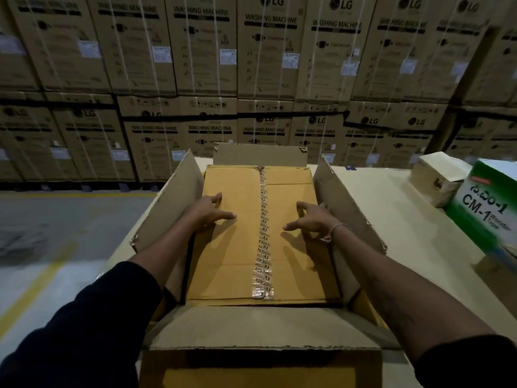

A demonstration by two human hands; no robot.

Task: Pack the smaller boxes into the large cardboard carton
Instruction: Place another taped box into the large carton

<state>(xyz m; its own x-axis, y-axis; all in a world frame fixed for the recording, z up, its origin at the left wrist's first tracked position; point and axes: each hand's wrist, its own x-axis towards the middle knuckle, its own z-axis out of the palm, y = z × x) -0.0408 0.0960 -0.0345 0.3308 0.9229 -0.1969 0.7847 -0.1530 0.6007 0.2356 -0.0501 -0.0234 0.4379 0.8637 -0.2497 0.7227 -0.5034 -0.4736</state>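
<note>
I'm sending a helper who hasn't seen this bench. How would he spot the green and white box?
Start at the open carton mid-bench, then look right. At the bench's right edge sits the green and white box, printed CM-1; the plain tan box beside it has no colour.

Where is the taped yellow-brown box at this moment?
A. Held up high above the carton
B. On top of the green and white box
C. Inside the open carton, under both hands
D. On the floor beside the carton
C: the taped box sits between the large carton's raised flaps, with the left hand and right hand on its top.
</note>
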